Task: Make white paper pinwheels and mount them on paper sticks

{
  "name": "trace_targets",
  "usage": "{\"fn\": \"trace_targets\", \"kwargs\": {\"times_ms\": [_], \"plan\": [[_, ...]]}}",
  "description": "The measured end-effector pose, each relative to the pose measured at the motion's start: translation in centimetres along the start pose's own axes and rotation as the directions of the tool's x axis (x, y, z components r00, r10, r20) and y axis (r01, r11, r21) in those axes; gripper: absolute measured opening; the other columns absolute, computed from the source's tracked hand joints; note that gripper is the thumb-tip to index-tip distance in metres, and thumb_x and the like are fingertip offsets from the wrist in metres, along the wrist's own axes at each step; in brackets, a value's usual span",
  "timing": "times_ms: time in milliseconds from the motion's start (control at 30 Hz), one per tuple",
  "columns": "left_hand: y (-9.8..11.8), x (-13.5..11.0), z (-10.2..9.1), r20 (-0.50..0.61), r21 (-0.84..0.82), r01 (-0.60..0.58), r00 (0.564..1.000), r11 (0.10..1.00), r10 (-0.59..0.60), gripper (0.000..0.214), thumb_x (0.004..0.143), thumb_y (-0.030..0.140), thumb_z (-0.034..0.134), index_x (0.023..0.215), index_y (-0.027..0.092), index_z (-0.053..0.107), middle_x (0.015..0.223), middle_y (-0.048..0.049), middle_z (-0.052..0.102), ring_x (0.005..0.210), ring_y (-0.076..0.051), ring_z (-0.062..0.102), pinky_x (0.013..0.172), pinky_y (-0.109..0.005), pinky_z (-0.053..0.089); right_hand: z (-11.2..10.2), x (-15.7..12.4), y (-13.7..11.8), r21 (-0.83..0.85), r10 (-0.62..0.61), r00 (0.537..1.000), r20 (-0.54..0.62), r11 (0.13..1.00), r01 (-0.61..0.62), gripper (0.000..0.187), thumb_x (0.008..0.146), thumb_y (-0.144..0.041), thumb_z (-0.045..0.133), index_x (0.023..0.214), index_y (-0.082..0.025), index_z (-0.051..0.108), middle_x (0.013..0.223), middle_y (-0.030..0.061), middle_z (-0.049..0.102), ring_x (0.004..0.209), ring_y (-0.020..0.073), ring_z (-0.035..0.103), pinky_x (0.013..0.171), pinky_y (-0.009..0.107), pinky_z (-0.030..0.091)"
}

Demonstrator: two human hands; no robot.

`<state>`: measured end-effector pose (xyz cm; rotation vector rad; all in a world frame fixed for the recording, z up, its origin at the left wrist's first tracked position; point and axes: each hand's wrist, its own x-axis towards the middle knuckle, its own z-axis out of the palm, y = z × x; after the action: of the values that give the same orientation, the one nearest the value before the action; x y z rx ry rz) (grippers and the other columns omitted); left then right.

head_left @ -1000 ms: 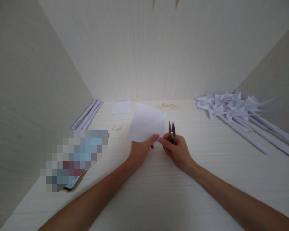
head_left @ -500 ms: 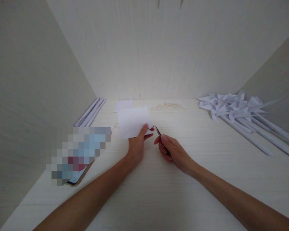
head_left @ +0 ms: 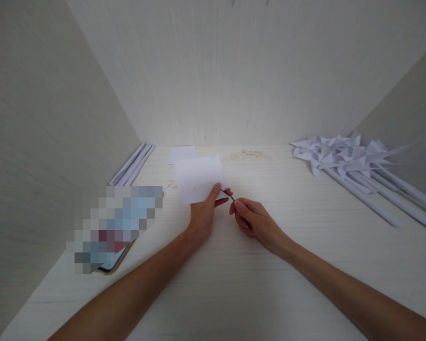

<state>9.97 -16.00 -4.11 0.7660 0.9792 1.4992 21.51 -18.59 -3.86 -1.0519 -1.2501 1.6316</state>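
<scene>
My left hand (head_left: 205, 211) pinches a white sheet of paper (head_left: 199, 179) at its lower right corner, holding it just above the pale wooden table (head_left: 234, 274). My right hand (head_left: 257, 221) is closed round small thread snips (head_left: 231, 197), whose blades reach the paper's edge beside my left thumb. The two hands are almost touching.
A pile of white paper pinwheels on long paper sticks (head_left: 348, 158) lies at the right. Rolled paper sticks (head_left: 132, 164) rest along the left wall. A small paper square (head_left: 182, 153) lies at the back. A phone (head_left: 110, 258) with a blurred patch over it sits front left.
The paper has turned from a raised diamond to a flatter sheet further left. My right hand swung the snips from upright to pointing left, and their tips now meet the paper's edge.
</scene>
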Motion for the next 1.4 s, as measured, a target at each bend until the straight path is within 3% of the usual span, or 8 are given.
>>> {"fn": "trace_targets", "kwargs": {"times_ms": [400, 533, 667, 767, 867, 1067, 1267, 1400], "plan": [[0.1, -0.1, 0.2, -0.009, 0.031, 0.017, 1.0, 0.999, -0.017, 0.018, 0.065, 0.028, 0.062, 0.077, 0.015, 0.058, 0.068, -0.0013, 0.064, 0.063, -0.013, 0.062, 0.056, -0.023, 0.049, -0.1, 0.1, -0.2, 0.014, 0.049, 0.998, -0.036, 0.999, -0.048, 0.03, 0.071, -0.044, 0.053, 0.061, -0.017, 0.046, 0.037, -0.0116, 0.028, 0.03, 0.0017, 0.019, 0.03, 0.017, 0.011], [0.2, 0.3, 0.0, -0.112, 0.028, 0.019, 0.994, 0.999, -0.016, 0.022, 0.061, 0.028, 0.065, 0.079, 0.017, 0.059, 0.077, -0.0015, 0.064, 0.067, -0.013, 0.06, 0.055, -0.023, 0.046, 0.1, 0.0, -0.3, 0.001, 0.026, 0.998, -0.059, 1.0, -0.026, 0.029, 0.07, -0.043, 0.055, 0.063, -0.017, 0.047, 0.037, -0.0115, 0.029, 0.029, 0.002, 0.022, 0.029, 0.017, 0.012], [0.1, 0.3, -0.2, -0.197, 0.08, -0.001, 0.98, 0.997, 0.017, 0.022, 0.057, 0.03, 0.069, 0.072, 0.019, 0.058, 0.075, 0.0006, 0.061, 0.062, -0.01, 0.054, 0.049, -0.02, 0.04, 0.3, -0.1, -0.1, -0.007, -0.045, 0.978, -0.203, 0.999, 0.044, 0.028, 0.066, -0.041, 0.063, 0.072, -0.018, 0.047, 0.037, -0.0131, 0.03, 0.029, 0.0021, 0.023, 0.028, 0.016, 0.014], [-0.3, -0.3, -0.1, -0.076, 0.205, 0.007, 0.997, 0.979, 0.008, 0.022, 0.057, 0.033, 0.069, 0.057, 0.018, 0.053, 0.055, 0.0038, 0.053, 0.049, -0.008, 0.045, 0.047, -0.021, 0.037, 0.2, 0.1, 0.1, 0.016, -0.064, 0.959, -0.275, 0.997, 0.071, 0.033, 0.061, -0.037, 0.069, 0.079, -0.019, 0.048, 0.037, -0.0142, 0.03, 0.029, 0.0026, 0.023, 0.028, 0.016, 0.016], [-0.5, -0.8, 0.0, 0.04, 0.293, 0.025, 0.998, 0.956, -0.039, 0.028, 0.058, 0.034, 0.069, 0.048, 0.018, 0.049, 0.045, 0.0047, 0.046, 0.044, -0.008, 0.042, 0.047, -0.023, 0.036, 0.0, 0.2, 0.4, 0.025, -0.077, 0.953, -0.294, 0.996, 0.088, 0.034, 0.058, -0.034, 0.071, 0.058, -0.018, 0.04, 0.035, -0.012, 0.031, 0.03, 0.0018, 0.024, 0.029, 0.016, 0.016], [-0.1, 0.7, -0.5, -0.041, 0.086, 0.038, 0.999, 0.996, -0.034, 0.023, 0.054, 0.032, 0.071, 0.06, 0.014, 0.059, 0.058, -0.0005, 0.058, 0.053, -0.01, 0.05, 0.05, -0.022, 0.039, -0.1, 0.1, 0.9, 0.111, -0.066, 0.938, -0.341, 0.988, 0.11, 0.036, 0.059, -0.031, 0.07, 0.053, -0.019, 0.037, 0.035, -0.0108, 0.032, 0.029, 0.0016, 0.025, 0.029, 0.016, 0.015], [0.1, 0.8, -0.7, 0.073, 0.208, 0.013, 0.997, 0.978, -0.029, 0.017, 0.057, 0.028, 0.069, 0.056, 0.013, 0.061, 0.054, 0.0004, 0.058, 0.05, -0.008, 0.049, 0.049, -0.021, 0.04, -0.4, 0.5, 0.2, 0.213, -0.113, 0.801, -0.588, 0.934, 0.287, 0.024, 0.059, -0.029, 0.07, 0.063, -0.016, 0.051, 0.034, -0.0119, 0.032, 0.028, 0.001, 0.023, 0.027, 0.014, 0.014], [0.3, 0.1, -0.3, 0.206, 0.279, 0.031, 0.974, 0.96, -0.092, 0.016, 0.056, 0.027, 0.067, 0.052, 0.013, 0.061, 0.052, -0.0005, 0.057, 0.048, -0.008, 0.049, 0.047, -0.02, 0.039, -0.6, 0.7, -0.3, 0.287, -0.109, 0.773, -0.624, 0.889, 0.357, 0.024, 0.057, -0.028, 0.071, 0.062, -0.017, 0.051, 0.033, -0.0127, 0.031, 0.028, 0.0006, 0.021, 0.026, 0.013, 0.012]]}}
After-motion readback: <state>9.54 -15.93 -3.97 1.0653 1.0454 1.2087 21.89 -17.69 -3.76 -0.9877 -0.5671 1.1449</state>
